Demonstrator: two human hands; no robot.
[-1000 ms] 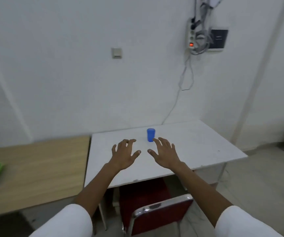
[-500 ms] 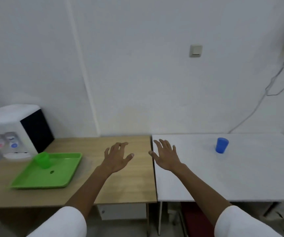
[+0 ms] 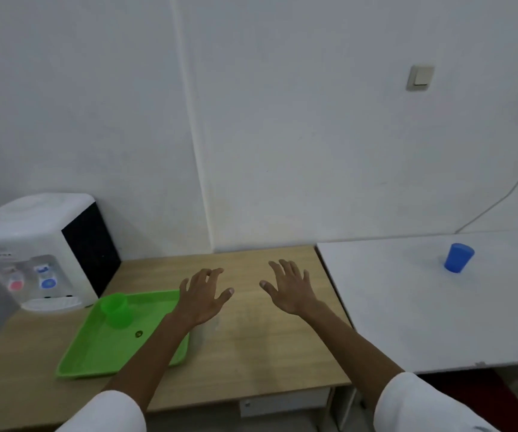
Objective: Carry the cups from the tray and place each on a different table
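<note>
The green cup [image 3: 115, 309] stands upright, mouth up, in the far left corner of the green tray [image 3: 95, 353], so its long axis is vertical. It lies to the left of the left hand [image 3: 203, 299] and a little nearer the person than those fingers [image 3: 212, 272]. The left forearm crosses over the tray's right side, which puts this hand clearly nearer the cup than the right hand [image 3: 289, 291]; the right hand hovers over bare wood, well apart from the tray. Judging from this, the coming reach belongs to the left hand, sweeping leftward and slightly back to close around the cup's side wall.

Both hands are empty. The fingers of each are spread and loosely curved, palms down, holding nothing and touching nothing that can be seen.

The blue cup [image 3: 458, 257] stands upright on the white tabletop [image 3: 422, 322], far to the right of the right hand's fingers [image 3: 285, 268] and well apart from them. It looks already delivered.

Counted: two cups, one green and one blue; one tray, with one cup left on it plus a small dark spot too small to identify; two tabletops, the wooden tabletop [image 3: 267, 353] and the white one, butted side by side; one water dispenser [image 3: 39, 254] beyond the tray, just beside its far edge.
</note>
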